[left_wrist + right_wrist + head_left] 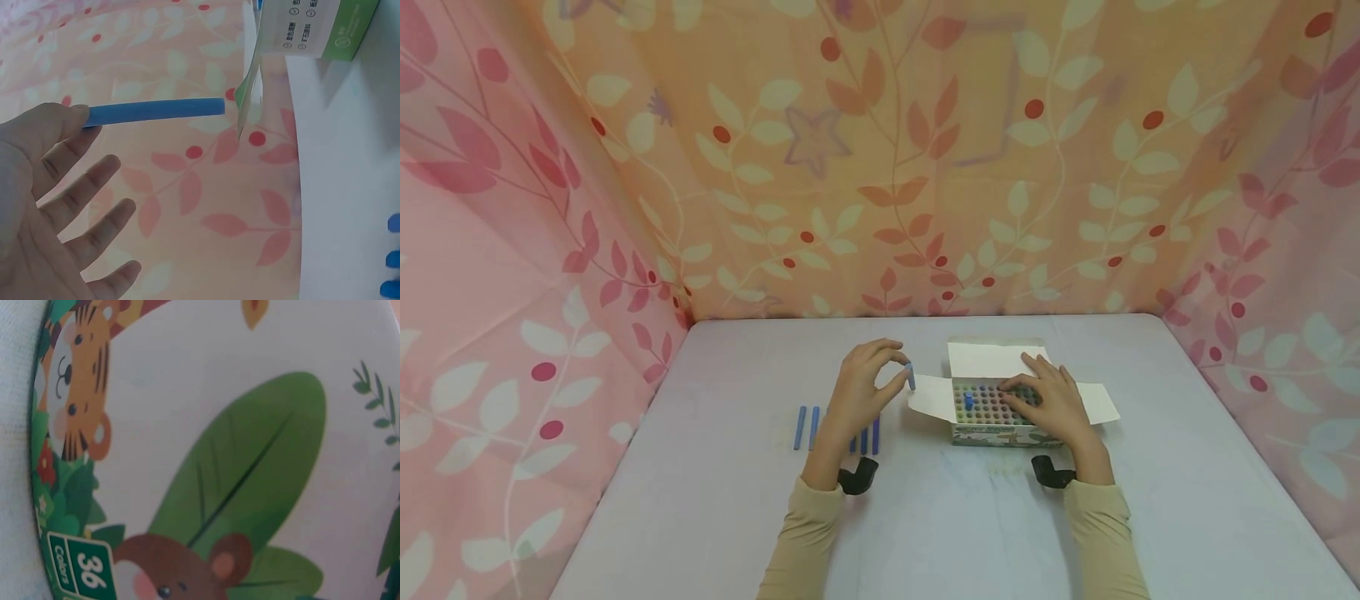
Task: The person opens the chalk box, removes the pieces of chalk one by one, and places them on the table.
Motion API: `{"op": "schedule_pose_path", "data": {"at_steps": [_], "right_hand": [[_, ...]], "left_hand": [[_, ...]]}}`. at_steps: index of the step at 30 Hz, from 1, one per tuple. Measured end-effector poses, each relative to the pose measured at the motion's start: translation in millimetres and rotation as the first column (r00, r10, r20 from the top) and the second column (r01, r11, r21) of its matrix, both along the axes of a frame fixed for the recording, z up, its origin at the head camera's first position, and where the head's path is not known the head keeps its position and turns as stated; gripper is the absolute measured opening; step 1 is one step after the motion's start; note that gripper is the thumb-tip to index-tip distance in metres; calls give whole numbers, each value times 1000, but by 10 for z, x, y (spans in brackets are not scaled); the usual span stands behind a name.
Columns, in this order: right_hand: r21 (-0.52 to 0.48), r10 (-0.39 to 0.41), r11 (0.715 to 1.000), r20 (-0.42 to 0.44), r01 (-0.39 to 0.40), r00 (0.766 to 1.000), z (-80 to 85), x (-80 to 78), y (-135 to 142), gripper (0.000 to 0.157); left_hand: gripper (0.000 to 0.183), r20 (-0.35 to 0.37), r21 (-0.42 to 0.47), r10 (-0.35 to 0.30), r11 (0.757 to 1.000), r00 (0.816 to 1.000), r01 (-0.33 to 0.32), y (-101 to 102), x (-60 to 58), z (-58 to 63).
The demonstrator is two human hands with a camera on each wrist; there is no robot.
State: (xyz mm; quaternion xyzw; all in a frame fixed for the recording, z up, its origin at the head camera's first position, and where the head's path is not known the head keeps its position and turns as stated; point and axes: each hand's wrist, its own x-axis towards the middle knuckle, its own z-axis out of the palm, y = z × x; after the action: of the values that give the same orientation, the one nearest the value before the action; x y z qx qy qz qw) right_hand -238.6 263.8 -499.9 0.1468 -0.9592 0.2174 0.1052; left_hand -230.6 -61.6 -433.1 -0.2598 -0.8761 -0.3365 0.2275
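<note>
My left hand (859,387) pinches one end of a blue chalk stick (911,375) between thumb and forefinger, to the left of the box. In the left wrist view the stick (156,111) points away from the fingertips, and the other fingers are spread. The open-topped box (1000,436) has a grid of round holes inside. One blue stick (968,401) stands up out of the grid. Over the grid's right part lies my right hand (1054,398), thumb and forefinger bent near the holes; I see nothing held there. The right wrist view shows only the box's printed side (169,412), marked "36 Colors".
A row of blue sticks (801,427) lies on the white table (715,492), partly hidden behind the left forearm. Flaps of the box (932,397) spread left, right and back. Patterned cloth (925,167) stands behind and at both sides.
</note>
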Motion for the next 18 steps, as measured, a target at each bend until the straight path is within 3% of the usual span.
{"op": "schedule_pose_path", "data": {"at_steps": [9, 18], "right_hand": [[-4, 3, 1000, 2, -3, 1000, 13, 6, -1, 18], [-6, 2, 1000, 7, -2, 1000, 14, 5, -1, 19]], "left_hand": [[11, 22, -11, 38, 999, 999, -37, -242, 56, 37], [11, 104, -44, 95, 995, 990, -91, -512, 103, 83]]}}
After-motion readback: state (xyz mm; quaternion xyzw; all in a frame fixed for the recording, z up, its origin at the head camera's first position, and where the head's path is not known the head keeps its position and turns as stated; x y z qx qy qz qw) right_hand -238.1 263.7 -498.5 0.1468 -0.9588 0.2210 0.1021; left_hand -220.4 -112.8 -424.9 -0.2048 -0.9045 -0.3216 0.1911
